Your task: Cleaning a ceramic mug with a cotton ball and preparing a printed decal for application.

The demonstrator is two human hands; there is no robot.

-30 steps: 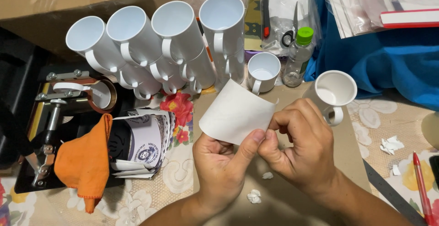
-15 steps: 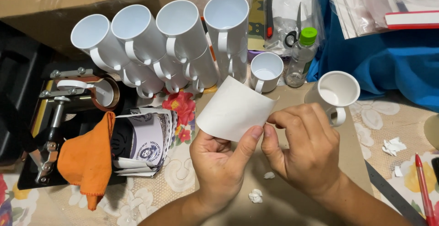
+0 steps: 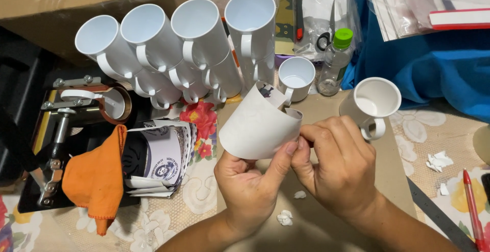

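left hand: (image 3: 250, 191) closed, thumb up on the lower right edge of the curled white paper sheet (image 3: 258, 127), fingers tucked underneath

right hand: (image 3: 339, 168) closed, fingertips pinching the same edge of the sheet right by the left thumb

paper sheet: held off the table, in front of centre, bent into a partial tube, blank side toward us; a white mug seems to sit inside, only a bit of rim and handle showing at the top (image 3: 275, 95), can't be sure

progress: sheet looks wrapped most of the way round; seam under the fingers, can't tell if closed or fixed; no tape seen on it

done/left nearby: row of tilted white ceramic mugs (image 3: 199, 32) at the back all bare; two upright bare ones, small white mug (image 3: 296, 77) and white mug at right (image 3: 375, 101); stack of printed black-and-white sheets (image 3: 163, 157) waiting at left

left side: black metal mug press with lever (image 3: 61, 129), orange cloth (image 3: 94, 178) draped over it, close to the left wrist

right side: mug at right almost touching the right knuckles; clear bottle with green cap (image 3: 337, 60) behind; red pen (image 3: 472, 208) and dark ruler edge (image 3: 439, 216) at far right

open room: brown cardboard mat (image 3: 326, 231) under the hands mostly bare, some white paper scraps (image 3: 283, 217); tight to the back and left
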